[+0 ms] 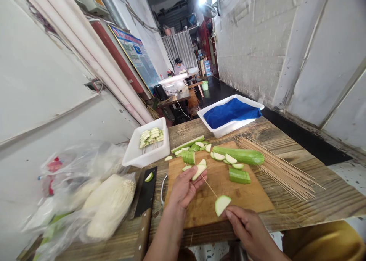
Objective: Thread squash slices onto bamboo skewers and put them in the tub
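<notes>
My left hand (pixel 183 186) is closed on a half-moon zucchini slice (pixel 199 171) over the wooden cutting board (pixel 240 196). My right hand (pixel 246 228) pinches a thin bamboo skewer (pixel 209 187) that carries another zucchini slice (pixel 221 204) near my fingers. The skewer's tip points up and left toward the slice in my left hand. More cut slices (pixel 190 156) and a halved zucchini (pixel 243 155) lie at the board's far side.
A pile of bamboo skewers (pixel 283 167) lies right of the board. A white tray (pixel 134 154) holds finished zucchini skewers (pixel 151 136). Another white tub (pixel 223 130) holds a blue cloth. A cleaver (pixel 145 203) and bagged enoki mushrooms (pixel 108 205) sit left. A person sits far back.
</notes>
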{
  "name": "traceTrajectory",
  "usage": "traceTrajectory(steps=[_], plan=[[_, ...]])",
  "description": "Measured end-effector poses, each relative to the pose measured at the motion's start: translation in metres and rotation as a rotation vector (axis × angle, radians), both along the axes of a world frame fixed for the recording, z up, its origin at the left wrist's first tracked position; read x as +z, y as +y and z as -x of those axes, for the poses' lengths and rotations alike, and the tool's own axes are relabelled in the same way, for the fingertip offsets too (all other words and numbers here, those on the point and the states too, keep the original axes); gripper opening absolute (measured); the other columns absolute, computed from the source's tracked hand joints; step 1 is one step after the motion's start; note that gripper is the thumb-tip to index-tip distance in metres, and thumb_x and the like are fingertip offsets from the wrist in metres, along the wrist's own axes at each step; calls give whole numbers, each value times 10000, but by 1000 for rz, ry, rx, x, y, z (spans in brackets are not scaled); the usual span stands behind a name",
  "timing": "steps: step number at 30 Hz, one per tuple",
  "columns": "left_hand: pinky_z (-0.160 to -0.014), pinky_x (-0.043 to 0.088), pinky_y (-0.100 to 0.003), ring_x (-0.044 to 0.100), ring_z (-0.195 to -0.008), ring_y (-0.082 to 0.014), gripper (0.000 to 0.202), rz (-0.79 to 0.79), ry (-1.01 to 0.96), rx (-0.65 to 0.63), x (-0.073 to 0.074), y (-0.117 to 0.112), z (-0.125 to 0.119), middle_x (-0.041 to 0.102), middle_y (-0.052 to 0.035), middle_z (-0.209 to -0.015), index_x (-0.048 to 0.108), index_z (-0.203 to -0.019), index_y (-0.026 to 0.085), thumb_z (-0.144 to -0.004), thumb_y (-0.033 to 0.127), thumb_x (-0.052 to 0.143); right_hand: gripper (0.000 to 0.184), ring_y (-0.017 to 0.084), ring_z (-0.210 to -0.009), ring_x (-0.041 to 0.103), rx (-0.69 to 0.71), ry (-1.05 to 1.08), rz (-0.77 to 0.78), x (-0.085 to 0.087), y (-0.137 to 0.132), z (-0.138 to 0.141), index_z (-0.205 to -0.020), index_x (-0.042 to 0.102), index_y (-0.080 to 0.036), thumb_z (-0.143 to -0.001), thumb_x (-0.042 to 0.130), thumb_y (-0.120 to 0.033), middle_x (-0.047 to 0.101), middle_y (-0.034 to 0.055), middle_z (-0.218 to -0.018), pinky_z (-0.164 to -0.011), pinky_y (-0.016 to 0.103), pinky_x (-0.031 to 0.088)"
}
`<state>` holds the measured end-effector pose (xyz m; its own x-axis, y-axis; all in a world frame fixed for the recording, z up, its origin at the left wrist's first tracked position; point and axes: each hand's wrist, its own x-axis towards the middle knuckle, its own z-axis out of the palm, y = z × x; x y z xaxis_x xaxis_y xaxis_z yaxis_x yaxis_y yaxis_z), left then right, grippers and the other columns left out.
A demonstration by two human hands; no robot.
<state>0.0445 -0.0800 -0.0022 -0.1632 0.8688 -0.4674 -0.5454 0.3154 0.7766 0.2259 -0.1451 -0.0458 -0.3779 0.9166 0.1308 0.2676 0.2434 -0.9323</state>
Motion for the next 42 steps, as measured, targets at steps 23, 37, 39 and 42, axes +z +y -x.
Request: traceTrajectory(steps=[23,37,39,42], plan=[[-732,546,-313,663,-766,-188,104,16,-4,-17,0,1,4,687,-133,-873,620,-828,63,-773,108,544,333,136,-586,543,-5,-14,7,0,-3,0,-708,566,-177,-898,334,-320,585,3,-624,-552,195,389],[-776,527,-357,654,-800,-204,143,-84,79,-119,4,-2,1,684,-112,-894,643,-857,90,-727,132,601,347,134,-569,534,-29,-13,73,9,-2,0,-703,576,-172,-896,336,-333,566,-5,-594,-545,205,378],[-768,531,-363,654,-790,-209,133,-73,74,-130,5,-2,1,683,-123,-889,645,-840,76,-726,130,603,345,127,-556,514,-37,-5,81,10,-3,1,-685,564,-172,-894,344,-337,541,-13,-579,-530,201,367],[-752,537,-361,656,-777,-210,125,-48,59,-141,4,-3,0,683,-130,-882,646,-828,67,-731,132,600,355,113,-527,468,-52,17,90,10,-4,4,-653,536,-174,-896,345,-348,484,-27,-552,-483,190,334]])
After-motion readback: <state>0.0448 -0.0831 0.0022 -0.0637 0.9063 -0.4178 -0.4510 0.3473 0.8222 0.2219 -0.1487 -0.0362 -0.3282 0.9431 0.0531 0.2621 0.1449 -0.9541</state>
